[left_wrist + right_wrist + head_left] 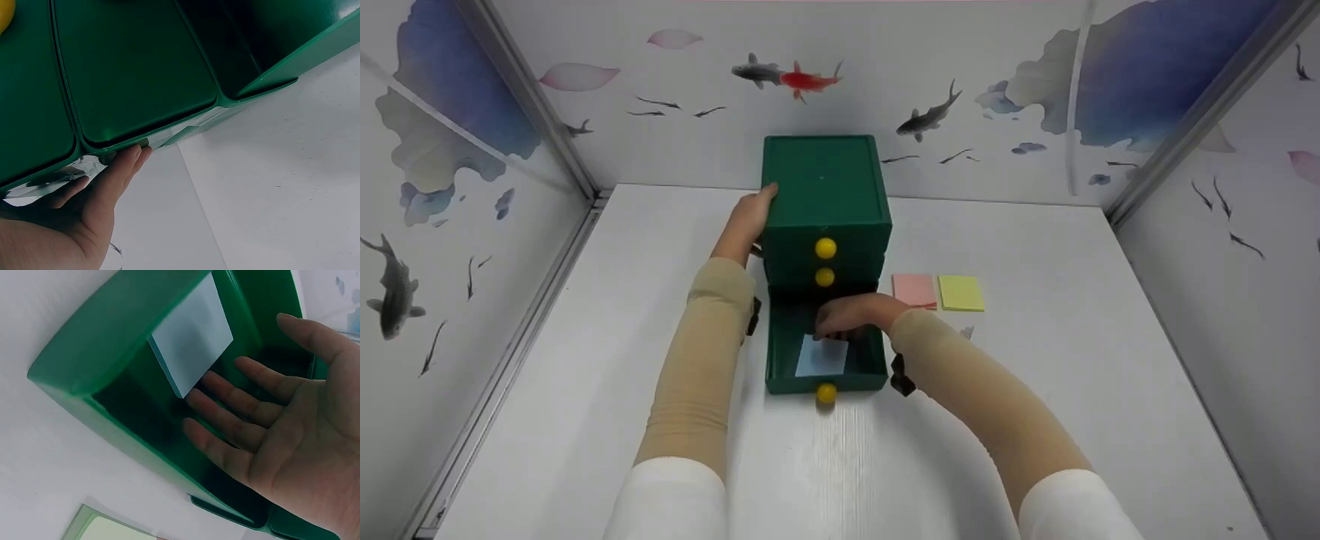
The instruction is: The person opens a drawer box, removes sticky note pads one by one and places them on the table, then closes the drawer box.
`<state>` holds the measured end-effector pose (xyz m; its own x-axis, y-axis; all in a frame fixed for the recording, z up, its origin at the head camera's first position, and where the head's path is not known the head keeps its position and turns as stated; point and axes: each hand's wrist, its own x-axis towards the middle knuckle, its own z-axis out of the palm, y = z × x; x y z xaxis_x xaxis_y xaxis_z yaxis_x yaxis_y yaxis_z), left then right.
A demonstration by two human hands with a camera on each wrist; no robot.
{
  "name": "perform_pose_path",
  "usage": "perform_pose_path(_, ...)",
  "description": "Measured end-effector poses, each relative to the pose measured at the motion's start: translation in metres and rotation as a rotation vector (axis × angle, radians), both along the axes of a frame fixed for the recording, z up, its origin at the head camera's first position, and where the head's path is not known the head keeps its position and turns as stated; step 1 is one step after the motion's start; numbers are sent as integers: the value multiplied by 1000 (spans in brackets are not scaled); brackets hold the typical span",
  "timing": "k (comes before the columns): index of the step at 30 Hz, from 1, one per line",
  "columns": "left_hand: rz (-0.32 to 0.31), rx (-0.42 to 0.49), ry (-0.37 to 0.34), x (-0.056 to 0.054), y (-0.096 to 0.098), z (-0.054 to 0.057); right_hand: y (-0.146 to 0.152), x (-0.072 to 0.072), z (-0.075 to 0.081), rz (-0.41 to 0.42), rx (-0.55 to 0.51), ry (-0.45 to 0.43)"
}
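A green drawer cabinet (826, 180) with yellow knobs stands at the back of the white table, its bottom drawer (780, 382) pulled out. Inside that drawer lies a light blue sticky note pad (194, 334). My right hand (281, 416) is in the drawer, fingers spread and fairly straight, the fingertips at the near edge of the pad. On the cabinet's left side rests my left hand (748, 221); in the left wrist view its extended fingers (121, 169) lie along the side wall, beside the two closed upper drawers.
A pink sticky note pad (913, 290) and a yellow sticky note pad (961, 293) lie side by side on the table, right of the cabinet. White panels with painted fish (930, 120) enclose the table at the back and sides.
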<state>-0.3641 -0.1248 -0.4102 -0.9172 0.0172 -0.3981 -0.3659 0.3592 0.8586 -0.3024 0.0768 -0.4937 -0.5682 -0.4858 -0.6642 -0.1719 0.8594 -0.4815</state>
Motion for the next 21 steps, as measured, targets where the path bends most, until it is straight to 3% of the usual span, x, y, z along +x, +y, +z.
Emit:
perform_pose_path(13,5,-2,2,-2,-2,0,-7,7,-4,-21,10,45)
perform_pose_path(21,-1,-7,21,0,0,-1,-9,8,-8,-58,4,17)
